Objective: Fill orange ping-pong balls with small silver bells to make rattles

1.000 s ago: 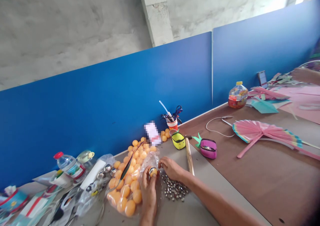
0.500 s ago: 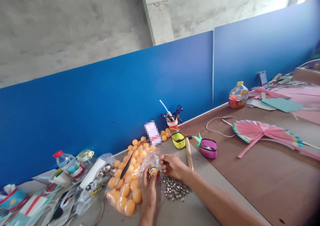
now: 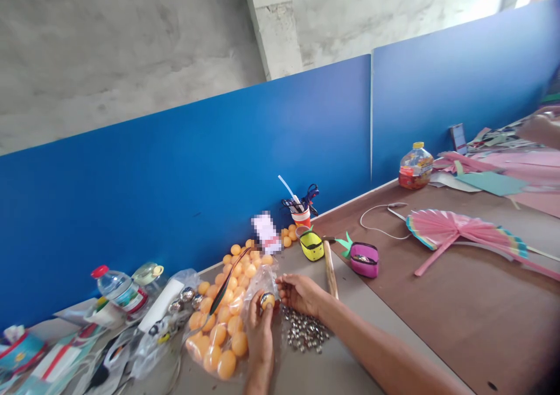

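Ok | L grip [image 3: 261, 325] clamped on silver-orange ball [image 3: 267, 301] | R grip [image 3: 301, 294]: can't tell | btl label [image 3: 130, 297] (illegible)

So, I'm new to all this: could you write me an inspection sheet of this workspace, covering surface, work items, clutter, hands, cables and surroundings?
Surface: flat grey-and-brown tabletop, crowded along the blue upright panels.
Work items: round orange ball with shiny metallic part; heap of small shiny metallic pieces; orange balls, many in a clear plastic bag; wooden-handled tool; yellow pouch; magenta pouch.
Clutter: red-capped clear plastic bottle; pink pleated fan shape.
Hands: left hand holds the ball; right hand is close to the heap, its grip unclear.
Cables: thin white cord, loosely curved; whether electrical, cannot tell.
Surroundings: grey concrete wall; another person's blurred hand at far right.
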Action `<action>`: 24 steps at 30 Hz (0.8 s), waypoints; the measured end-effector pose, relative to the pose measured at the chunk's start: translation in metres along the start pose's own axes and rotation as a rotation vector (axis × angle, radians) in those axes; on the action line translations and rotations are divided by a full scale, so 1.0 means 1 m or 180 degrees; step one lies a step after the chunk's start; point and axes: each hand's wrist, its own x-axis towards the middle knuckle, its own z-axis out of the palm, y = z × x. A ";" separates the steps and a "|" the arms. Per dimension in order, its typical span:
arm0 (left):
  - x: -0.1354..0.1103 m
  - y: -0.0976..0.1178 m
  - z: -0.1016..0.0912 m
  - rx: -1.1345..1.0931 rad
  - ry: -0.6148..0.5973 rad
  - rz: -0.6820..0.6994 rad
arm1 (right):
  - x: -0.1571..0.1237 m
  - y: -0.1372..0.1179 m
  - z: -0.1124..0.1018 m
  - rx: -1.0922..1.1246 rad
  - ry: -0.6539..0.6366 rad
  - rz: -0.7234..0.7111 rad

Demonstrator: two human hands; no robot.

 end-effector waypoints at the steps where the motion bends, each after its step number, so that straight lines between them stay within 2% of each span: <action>1: 0.000 0.000 0.001 -0.0011 -0.0016 -0.0025 | 0.000 0.000 0.000 0.0003 -0.0038 -0.0039; 6: 0.000 -0.002 0.002 -0.0014 -0.0065 -0.0057 | -0.004 0.002 0.003 -0.0239 -0.0298 -0.0203; 10: -0.001 0.000 0.001 -0.0019 -0.0086 -0.0067 | -0.005 0.007 0.002 -0.0479 -0.0181 -0.0223; 14: -0.001 0.001 0.001 -0.0064 -0.0115 -0.0080 | -0.001 0.010 -0.001 -0.0451 -0.0286 -0.0142; 24: 0.000 -0.003 0.002 -0.0190 -0.0110 -0.0051 | -0.004 0.003 -0.003 -0.0468 -0.0683 -0.0501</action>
